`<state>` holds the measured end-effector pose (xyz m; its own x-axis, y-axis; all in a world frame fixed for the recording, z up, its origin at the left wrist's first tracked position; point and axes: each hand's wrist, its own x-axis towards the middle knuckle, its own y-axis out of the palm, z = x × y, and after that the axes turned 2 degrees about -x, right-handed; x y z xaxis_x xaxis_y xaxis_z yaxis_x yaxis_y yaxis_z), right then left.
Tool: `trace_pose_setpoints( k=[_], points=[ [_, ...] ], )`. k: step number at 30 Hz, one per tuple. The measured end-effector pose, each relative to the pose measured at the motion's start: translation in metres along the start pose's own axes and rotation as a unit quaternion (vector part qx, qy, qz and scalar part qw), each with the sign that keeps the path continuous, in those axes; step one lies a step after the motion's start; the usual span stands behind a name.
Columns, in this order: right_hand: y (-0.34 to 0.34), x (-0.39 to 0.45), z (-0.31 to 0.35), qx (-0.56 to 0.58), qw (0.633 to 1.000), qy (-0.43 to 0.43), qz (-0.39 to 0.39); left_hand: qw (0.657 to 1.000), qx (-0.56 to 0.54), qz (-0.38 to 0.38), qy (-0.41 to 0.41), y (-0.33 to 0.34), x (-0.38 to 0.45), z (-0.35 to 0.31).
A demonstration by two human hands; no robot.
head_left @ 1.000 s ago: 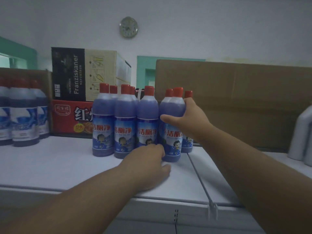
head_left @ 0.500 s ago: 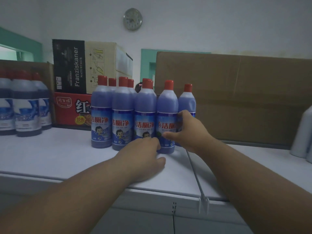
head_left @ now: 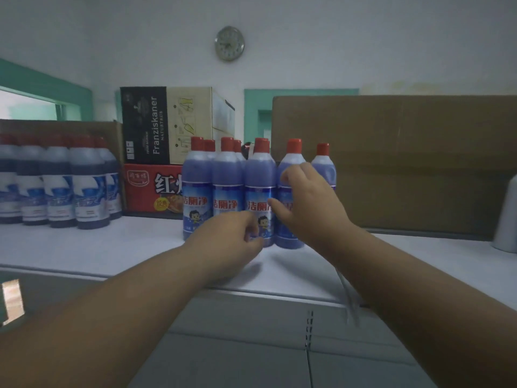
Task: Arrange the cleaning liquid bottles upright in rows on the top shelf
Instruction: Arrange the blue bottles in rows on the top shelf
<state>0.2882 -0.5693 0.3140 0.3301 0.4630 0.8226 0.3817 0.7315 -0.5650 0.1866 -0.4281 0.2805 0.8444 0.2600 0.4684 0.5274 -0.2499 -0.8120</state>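
Note:
Several cleaning liquid bottles [head_left: 227, 180] with purple liquid, red caps and blue labels stand upright in two close rows on the white top shelf [head_left: 112, 247]. My right hand [head_left: 307, 208] is spread, fingers apart, in front of the rightmost front bottle [head_left: 292, 161], gripping nothing; whether it touches the bottle is unclear. One more bottle [head_left: 324, 163] stands behind it to the right. My left hand [head_left: 226, 242] hovers low at the base of the front row with its fingers curled and nothing in them.
A second group of dark blue bottles [head_left: 58, 189] stands at the shelf's left. Behind are a Franziskaner carton [head_left: 167, 124] on a red box [head_left: 151, 189] and a large brown cardboard sheet [head_left: 405, 163]. A white bottle [head_left: 507, 219] is at the right edge.
My right hand let go of the rightmost front bottle, which now stands in line, and opened in front of it. My left hand rose off the shelf and curled.

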Motion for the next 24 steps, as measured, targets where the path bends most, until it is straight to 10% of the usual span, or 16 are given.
trace_pose_setpoints(
  k=[11,24],
  points=[
    [0.047,0.028,0.101,-0.038,0.994,0.087,0.055,0.997,-0.011,-0.003,-0.077,-0.058,0.015,0.115],
    [0.091,0.027,0.124,-0.123,0.948,0.292,0.029,0.986,-0.146,0.075,0.027,-0.033,0.056,0.163]
  ],
)
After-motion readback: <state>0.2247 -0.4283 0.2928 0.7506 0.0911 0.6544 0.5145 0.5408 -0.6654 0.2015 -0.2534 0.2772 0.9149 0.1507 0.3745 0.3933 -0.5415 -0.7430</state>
